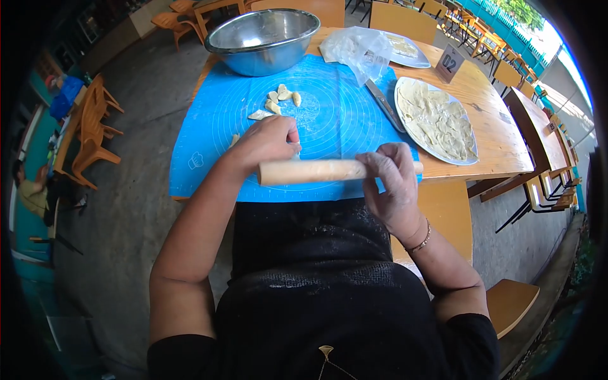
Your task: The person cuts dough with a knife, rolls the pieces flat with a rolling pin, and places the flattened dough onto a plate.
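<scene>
My right hand [392, 187], dusted with flour, grips a wooden rolling pin [310, 171] near its right end. The pin is held level over the front part of a blue silicone baking mat [209, 136]. My left hand [269, 139] is closed just behind the pin's left end, fingers curled down toward the mat; a small whitish bit shows under the fingertips, too hidden to name. Beyond that hand lie several small dough pieces [284, 95]. A plate with thin flattened dough rounds [437, 120] stands to the right of the mat.
A large steel bowl [263, 41] stands at the mat's far left. A knife [384, 104] lies along the mat's right side, near a clear plastic bag [359, 50] and a second plate [411, 57]. A number sign [449, 62] stands behind. Another person [35, 193] sits far left.
</scene>
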Motion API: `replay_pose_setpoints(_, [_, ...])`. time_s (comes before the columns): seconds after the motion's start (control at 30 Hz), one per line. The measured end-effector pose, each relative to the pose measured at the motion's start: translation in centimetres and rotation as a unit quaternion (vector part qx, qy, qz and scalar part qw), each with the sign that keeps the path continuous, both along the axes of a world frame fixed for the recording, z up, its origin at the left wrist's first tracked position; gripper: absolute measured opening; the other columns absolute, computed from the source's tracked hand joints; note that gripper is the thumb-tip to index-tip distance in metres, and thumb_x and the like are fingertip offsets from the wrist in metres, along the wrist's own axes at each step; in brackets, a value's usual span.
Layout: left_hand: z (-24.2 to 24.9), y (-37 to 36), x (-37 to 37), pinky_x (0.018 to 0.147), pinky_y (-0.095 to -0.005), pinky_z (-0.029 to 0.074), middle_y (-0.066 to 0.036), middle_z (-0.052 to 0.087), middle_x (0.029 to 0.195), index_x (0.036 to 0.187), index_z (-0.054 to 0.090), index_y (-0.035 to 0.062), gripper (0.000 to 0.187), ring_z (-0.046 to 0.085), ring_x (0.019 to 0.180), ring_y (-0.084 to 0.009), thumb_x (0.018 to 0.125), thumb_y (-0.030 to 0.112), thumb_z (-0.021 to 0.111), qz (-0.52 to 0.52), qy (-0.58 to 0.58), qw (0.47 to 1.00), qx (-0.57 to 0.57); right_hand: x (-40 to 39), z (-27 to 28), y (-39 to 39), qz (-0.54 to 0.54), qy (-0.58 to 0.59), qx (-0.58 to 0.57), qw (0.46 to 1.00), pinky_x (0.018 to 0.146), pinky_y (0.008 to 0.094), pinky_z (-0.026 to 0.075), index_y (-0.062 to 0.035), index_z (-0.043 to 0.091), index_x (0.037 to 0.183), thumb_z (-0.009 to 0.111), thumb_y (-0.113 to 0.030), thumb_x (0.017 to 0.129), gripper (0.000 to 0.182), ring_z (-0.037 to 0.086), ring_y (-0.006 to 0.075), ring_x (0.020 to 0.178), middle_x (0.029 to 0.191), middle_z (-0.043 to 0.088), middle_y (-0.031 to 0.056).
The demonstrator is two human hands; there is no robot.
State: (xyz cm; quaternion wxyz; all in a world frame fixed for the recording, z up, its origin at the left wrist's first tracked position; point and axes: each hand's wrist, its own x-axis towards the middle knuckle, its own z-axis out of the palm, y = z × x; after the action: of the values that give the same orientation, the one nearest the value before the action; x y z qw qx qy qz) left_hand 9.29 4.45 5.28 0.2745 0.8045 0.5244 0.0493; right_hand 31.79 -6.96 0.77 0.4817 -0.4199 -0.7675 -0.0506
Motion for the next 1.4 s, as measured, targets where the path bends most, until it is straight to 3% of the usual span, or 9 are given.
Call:
replay_pose_setpoints(0.07, [-0.1,-0.1,-0.3,0.083,-0.0365,0.054,-0.014,0.071,0.096,0.100,0.068,0.0014,0.024,0.070,0.092,-0.0251,0.084,0.017,0.074,0.003,-0.029,1.000,-0.007,0.4,1.0,-0.1,0.004,0.024,-0.024,0.999,0.072,0.0372,0.050,-0.0027,0.066,0.107,0.066,0.014,0.070,0.041,0.057,0.0300,0.087,0.096,0.051,0.0140])
replay_pose_setpoints(0.13, [-0.2,-0.5,-0.6,0.074,-0.0335,0.056,-0.012,0.070,0.090,0.101,0.066,-0.0004,0.022,0.070,0.084,-0.0204,0.084,0.012,0.073,0.006,-0.220,0.975,-0.022,0.9,1.7,0.1,0.003,0.112,-0.026,0.993,0.077,0.0361,0.051,-0.0022,0.065,0.107,0.065,0.015,0.069,0.041,0.058,0.0288,0.089,0.097,0.052,0.0138])
replay_pose_setpoints(0.27, [1.4,-1.0,0.0,0.066,-0.0279,0.057,-0.007,0.066,0.091,0.113,0.059,-0.0027,0.031,0.068,0.080,-0.0150,0.088,0.007,0.073,0.019,-0.316,0.944,-0.088,2.9,3.6,0.2,-0.055,0.078,0.023,0.995,0.080,0.0353,0.051,-0.0014,0.065,0.109,0.068,0.013,0.072,0.040,0.058,0.0259,0.091,0.098,0.054,0.0123])
replay_pose_setpoints(0.5, [1.3,-2.1,2.7,0.077,-0.0316,0.060,-0.013,0.062,0.109,0.125,0.051,-0.0037,0.041,0.066,0.096,-0.0186,0.089,0.005,0.069,0.094,-0.531,0.840,-0.068,4.5,4.4,0.3,-0.086,0.101,0.002,0.991,0.077,0.0338,0.051,-0.0002,0.063,0.111,0.069,0.008,0.078,0.035,0.060,0.0251,0.087,0.097,0.055,0.0123])
replay_pose_setpoints(0.7, [-5.1,-3.9,0.5,0.074,-0.0340,0.059,-0.013,0.063,0.108,0.126,0.050,-0.0039,0.045,0.067,0.089,-0.0197,0.086,-0.002,0.070,0.230,-0.353,0.901,0.107,3.8,3.2,0.1,-0.052,0.067,-0.150,0.985,0.076,0.0369,0.050,-0.0008,0.062,0.116,0.067,0.006,0.080,0.037,0.059,0.0286,0.084,0.099,0.054,0.0143])
replay_pose_setpoints(0.8, [-4.7,-5.4,-0.6,0.071,-0.0326,0.058,-0.014,0.064,0.104,0.120,0.056,-0.0026,0.040,0.067,0.084,-0.0193,0.083,-0.004,0.071,0.222,-0.266,0.910,0.227,3.0,2.2,0.7,-0.031,0.029,-0.195,0.980,0.079,0.0332,0.048,0.0018,0.062,0.113,0.069,0.004,0.083,0.031,0.057,0.0245,0.085,0.097,0.054,0.0118])
replay_pose_setpoints(1.0, [-5.4,-6.6,-3.1,0.064,-0.0337,0.053,-0.012,0.068,0.096,0.107,0.062,0.0006,0.025,0.065,0.071,-0.0204,0.084,0.000,0.072,0.163,-0.141,0.918,0.333,1.6,1.9,1.5,-0.023,-0.017,-0.231,0.973,0.074,0.0415,0.051,-0.0068,0.066,0.116,0.073,-0.015,0.086,0.032,0.062,0.0317,0.082,0.096,0.057,0.0120])
replay_pose_setpoints(1.07, [-6.0,-6.6,-3.8,0.062,-0.0348,0.051,-0.011,0.068,0.093,0.106,0.062,0.0013,0.024,0.064,0.068,-0.0204,0.084,0.001,0.072,0.157,-0.136,0.923,0.325,1.2,2.2,1.7,-0.006,-0.020,-0.248,0.969,0.075,0.0344,0.050,-0.0019,0.066,0.118,0.073,-0.009,0.087,0.032,0.060,0.0261,0.082,0.096,0.056,0.0124])
replay_pose_setpoints(1.4, [-6.3,-7.0,-4.5,0.057,-0.0364,0.047,-0.009,0.064,0.077,0.093,0.058,0.0037,0.020,0.059,0.056,-0.0226,0.083,0.006,0.075,0.181,-0.167,0.911,0.331,-1.4,1.1,3.3,0.048,-0.095,-0.168,0.980,0.073,0.0383,0.049,-0.0036,0.068,0.119,0.074,-0.011,0.085,0.035,0.058,0.0279,0.081,0.091,0.056,0.0120])
